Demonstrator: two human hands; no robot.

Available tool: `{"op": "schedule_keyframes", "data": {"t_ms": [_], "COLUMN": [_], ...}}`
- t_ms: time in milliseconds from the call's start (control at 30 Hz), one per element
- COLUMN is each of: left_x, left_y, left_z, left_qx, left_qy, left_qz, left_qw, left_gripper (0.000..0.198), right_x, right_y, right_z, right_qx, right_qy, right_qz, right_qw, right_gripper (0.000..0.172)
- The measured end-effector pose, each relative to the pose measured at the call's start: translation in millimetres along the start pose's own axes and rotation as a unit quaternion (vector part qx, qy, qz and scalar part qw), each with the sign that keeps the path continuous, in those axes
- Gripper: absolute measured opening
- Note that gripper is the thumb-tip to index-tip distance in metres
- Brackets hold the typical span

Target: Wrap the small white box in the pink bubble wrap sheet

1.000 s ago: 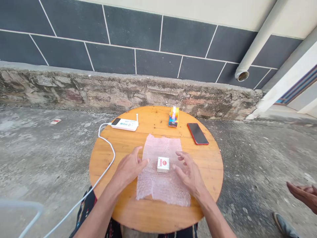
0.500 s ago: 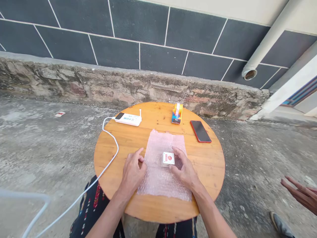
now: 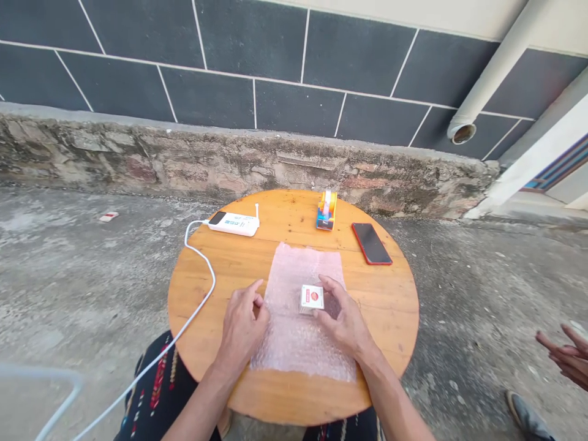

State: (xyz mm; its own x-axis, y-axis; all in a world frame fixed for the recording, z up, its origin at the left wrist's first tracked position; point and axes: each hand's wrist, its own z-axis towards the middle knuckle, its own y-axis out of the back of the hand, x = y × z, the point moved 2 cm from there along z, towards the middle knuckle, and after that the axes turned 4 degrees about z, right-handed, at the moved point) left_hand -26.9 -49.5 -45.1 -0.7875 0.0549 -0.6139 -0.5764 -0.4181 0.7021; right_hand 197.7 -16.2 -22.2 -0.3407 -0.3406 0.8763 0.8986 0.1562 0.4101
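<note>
A small white box (image 3: 312, 297) with a red label stands on a sheet of bubble wrap (image 3: 287, 331), a little right of its middle. My right hand (image 3: 342, 315) is at the box's right end, thumb at the front corner and index finger at the back corner, in a loose pinch. Left of the sheet, my left hand (image 3: 244, 321) rests by its edge. Its index finger points forward, apart from the thumb, the other fingers are curled, and nothing shows in it.
On the round wooden table (image 3: 206, 331) are a white power bank (image 3: 234, 223) with a white cable (image 3: 202, 306), a tape dispenser (image 3: 326, 211) and a red-edged phone (image 3: 372, 244). Another person's hand (image 3: 565, 355) and shoe (image 3: 526, 413) show at right. A stone-based wall (image 3: 206, 159) stands behind.
The view has shifted slightly. My hands and the box keep nearly the same places on the bubble wrap. The other person's hand at right has moved a little outward.
</note>
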Motion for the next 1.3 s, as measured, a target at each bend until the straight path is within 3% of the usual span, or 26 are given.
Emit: {"op": "schedule_keyframes", "data": {"t_ms": [200,400,500,633,700,800,867,1000,1167,1300], "left_x": [-0.2,-0.9,-0.7,-1.8,-2.6,-4.0,-5.2,-7.7,-7.9,-18.0], "left_y": [-0.4,-0.4,-0.2,0.8,1.4,2.6,3.1,2.5,7.5,15.1], "left_z": [0.7,0.4,-0.5,-1.0,-1.3,-1.7,-1.9,-2.0,-2.2,-2.1], "left_qx": [-0.001,-0.009,-0.013,-0.018,-0.019,-0.024,-0.026,-0.022,-0.006,0.009], "left_qy": [-0.001,-0.015,-0.018,-0.023,-0.024,-0.026,-0.029,-0.031,-0.021,-0.081], "left_qz": [0.002,0.0,0.002,0.008,0.011,0.019,0.031,0.072,0.088,0.093], "left_qw": [1.0,1.0,1.0,1.0,0.999,0.999,0.999,0.997,0.996,0.992], "left_gripper": [0.044,0.044,0.042,0.041,0.041,0.039,0.039,0.037,0.036,0.036], "right_x": [-4.3,-33.5,-29.1,1.5,16.5,29.2,30.1,17.9,-1.4,4.8], "right_y": [33.0,88.6,99.8,71.4,41.8,0.8,-11.8,-8.4,5.5,7.4], "right_z": [-9.4,-33.0,-42.4,-54.5,-57.3,-57.5,-56.6,-59.5,-73.7,-71.0], "right_qx": [-0.106,-0.146,-0.185,-0.254,-0.181,-0.009,0.035,0.01,-0.011,-0.026], "right_qy": [-0.032,-0.049,-0.018,0.067,0.096,0.093,0.069,0.038,0.059,0.062], "right_qz": [-0.007,-0.101,-0.199,-0.252,-0.245,-0.272,-0.291,-0.342,-0.358,-0.336], "right_qw": [0.994,0.983,0.962,0.932,0.948,0.958,0.953,0.939,0.932,0.939], "right_gripper": [0.057,0.058,0.055,0.041,0.036,0.037,0.038,0.035,0.035,0.037]}}
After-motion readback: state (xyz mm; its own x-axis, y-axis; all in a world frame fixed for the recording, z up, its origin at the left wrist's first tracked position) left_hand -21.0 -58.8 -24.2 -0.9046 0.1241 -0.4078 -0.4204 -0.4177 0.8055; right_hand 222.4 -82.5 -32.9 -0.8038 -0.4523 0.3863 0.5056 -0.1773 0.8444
